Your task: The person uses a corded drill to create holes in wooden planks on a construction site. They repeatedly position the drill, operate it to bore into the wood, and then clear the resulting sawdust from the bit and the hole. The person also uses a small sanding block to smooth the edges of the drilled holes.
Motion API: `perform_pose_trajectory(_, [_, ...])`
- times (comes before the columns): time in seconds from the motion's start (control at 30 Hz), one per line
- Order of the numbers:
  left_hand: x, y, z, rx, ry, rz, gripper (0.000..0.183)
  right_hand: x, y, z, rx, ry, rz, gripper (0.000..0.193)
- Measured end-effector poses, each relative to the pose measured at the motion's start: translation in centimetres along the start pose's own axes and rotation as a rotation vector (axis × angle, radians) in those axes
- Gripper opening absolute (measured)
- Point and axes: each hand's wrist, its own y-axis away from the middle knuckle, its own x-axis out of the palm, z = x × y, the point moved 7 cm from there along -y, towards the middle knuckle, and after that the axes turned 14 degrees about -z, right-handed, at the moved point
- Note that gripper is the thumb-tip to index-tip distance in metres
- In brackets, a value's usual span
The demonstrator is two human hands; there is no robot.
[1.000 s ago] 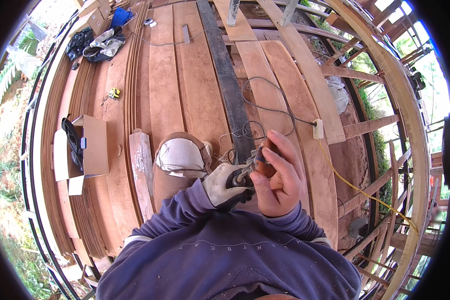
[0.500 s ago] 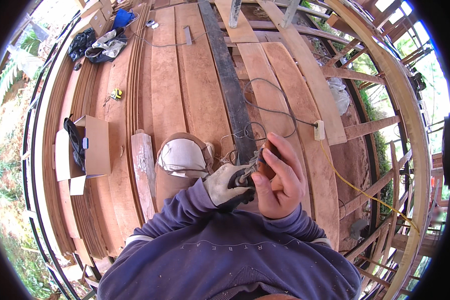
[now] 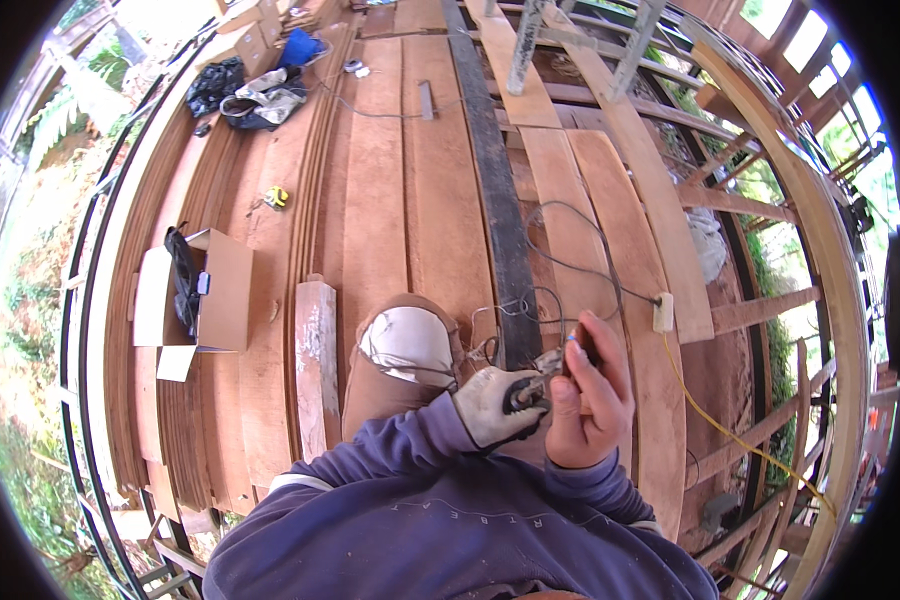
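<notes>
My left hand [image 3: 488, 405], in a white and dark work glove, is closed around a small tool with a black grip and a grey metal head [image 3: 547, 365]. Its exact kind is hard to make out. Bare and raised beside that head, my right hand [image 3: 597, 408] pinches a thin dark brown flat piece [image 3: 585, 348] between thumb and fingers. The piece is seen nearly edge-on, against or very near the tool's head. Just beyond the hands, a grey cable [image 3: 610, 265] lies in loops on the planks. My knee [image 3: 405, 345], with a white patch, is left of the tool.
At left an open cardboard box [image 3: 225, 305] holds a black item; a yellow tape measure [image 3: 276, 198] lies beyond it. A dark metal beam [image 3: 495, 190] runs between the planks. At right, a white socket box [image 3: 663, 312] with a yellow cord [image 3: 710, 413] sits near gaps in the framing.
The whole view has shifted, so the scene sits further right and lower. Both hands keep their holds. The brown piece in my right hand is turned more edge-on.
</notes>
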Motion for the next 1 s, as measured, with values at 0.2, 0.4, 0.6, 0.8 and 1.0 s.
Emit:
perform_pose_trajectory(0.2, [0.1, 0.4, 0.7, -0.012, -0.013, -0.004, 0.027, 0.0, -0.1, 0.8, -0.013, 0.025, 0.002, 0.031])
perform_pose_trajectory(0.4, [0.3, 0.5, 1.0, -0.089, 0.069, 0.015, 0.035, 0.0, -0.1, 1.0, -0.069, 0.037, 0.006, 0.029])
perform_pose_trajectory(0.6, [0.2, 0.5, 1.2, -0.01, 0.014, 0.006, 0.033, 0.0, -0.5, 1.6, -0.145, 0.034, 0.042, 0.029])
perform_pose_trajectory(0.8, [0.6, 0.4, 0.6, -0.07, 0.077, 0.041, 0.026, -0.1, -1.4, 1.4, -0.198, 0.07, 0.108, 0.032])
perform_pose_trajectory(1.0, [0.5, 0.6, 1.6, 0.069, -0.015, -0.042, 0.026, -0.4, -1.5, 1.5, -0.208, 0.092, 0.14, 0.03])
